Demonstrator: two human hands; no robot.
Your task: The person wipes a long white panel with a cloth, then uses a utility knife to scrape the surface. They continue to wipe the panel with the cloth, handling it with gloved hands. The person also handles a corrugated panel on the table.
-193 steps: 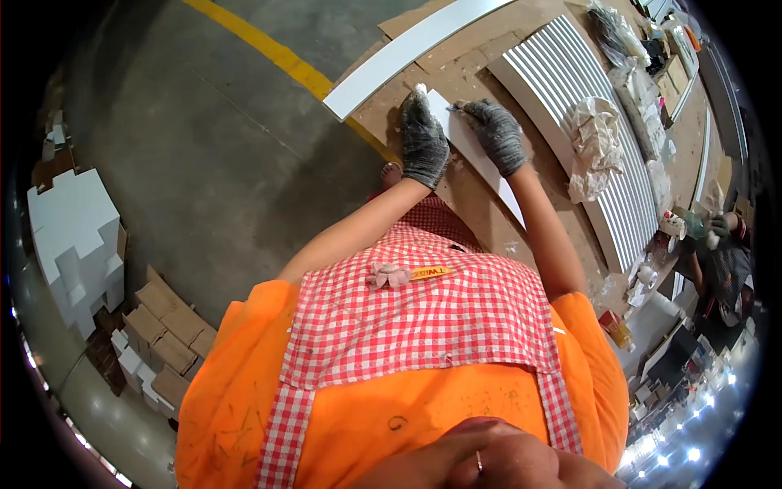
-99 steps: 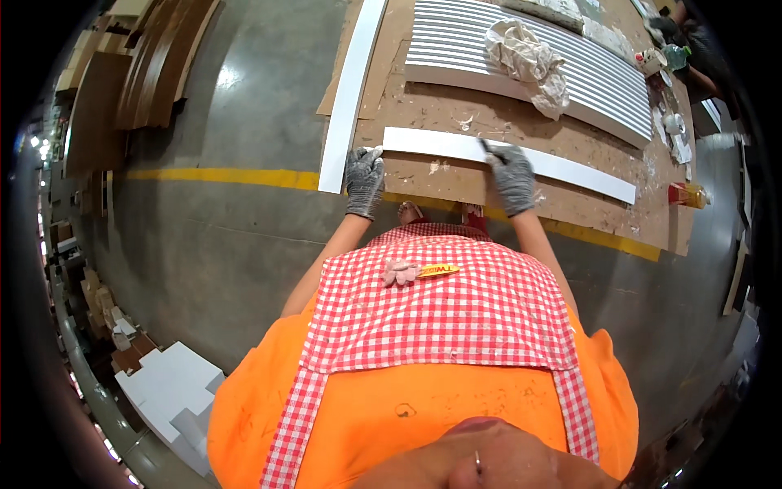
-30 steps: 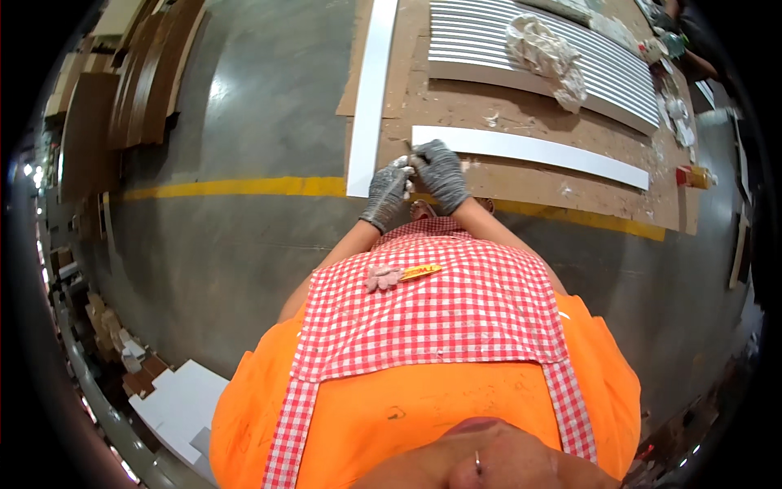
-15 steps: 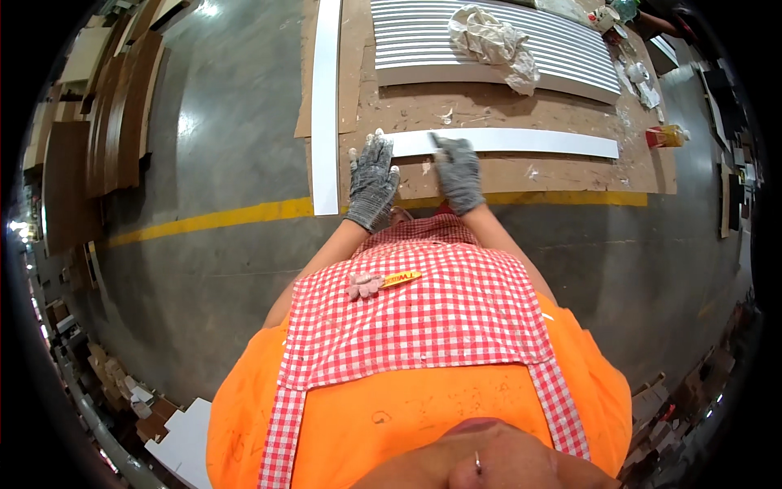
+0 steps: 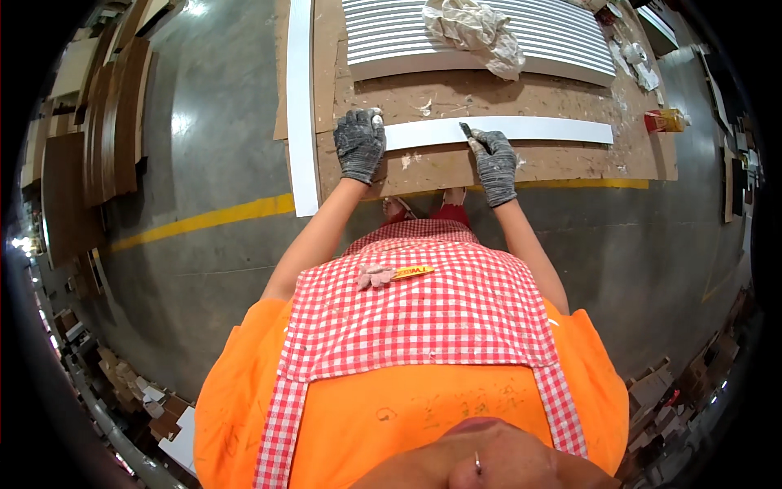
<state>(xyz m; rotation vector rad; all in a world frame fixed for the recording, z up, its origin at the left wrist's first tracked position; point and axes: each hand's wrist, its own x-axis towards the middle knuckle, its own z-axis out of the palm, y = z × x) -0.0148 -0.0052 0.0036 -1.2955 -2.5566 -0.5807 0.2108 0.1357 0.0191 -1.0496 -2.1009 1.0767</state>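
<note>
A long narrow white board (image 5: 546,129) lies crosswise on the cardboard-covered work surface (image 5: 440,173). At its left end rests my left hand (image 5: 359,147) in a grey knit glove, fingers curled over and gripping that end. My right hand (image 5: 494,161), gloved alike, is closed at the board's near edge, left of its middle. A small dark tool (image 5: 465,129) sticks out from those fingers over the white face; its kind is too small to make out. Left of my left hand, a second long white board (image 5: 301,106) lies lengthwise, overhanging the near edge.
Beyond the board a stack of white-edged panels (image 5: 481,59) carries a crumpled whitish cloth (image 5: 476,34). A bottle of yellowish-red liquid (image 5: 665,121) stands at the right edge. Brown boards (image 5: 106,122) are stacked at the far left, and a yellow line (image 5: 204,222) crosses the floor.
My right hand has moved right along the board, away from the left hand. My left fingers have gone from stretched out to curled at the board's end. The view has shifted slightly.
</note>
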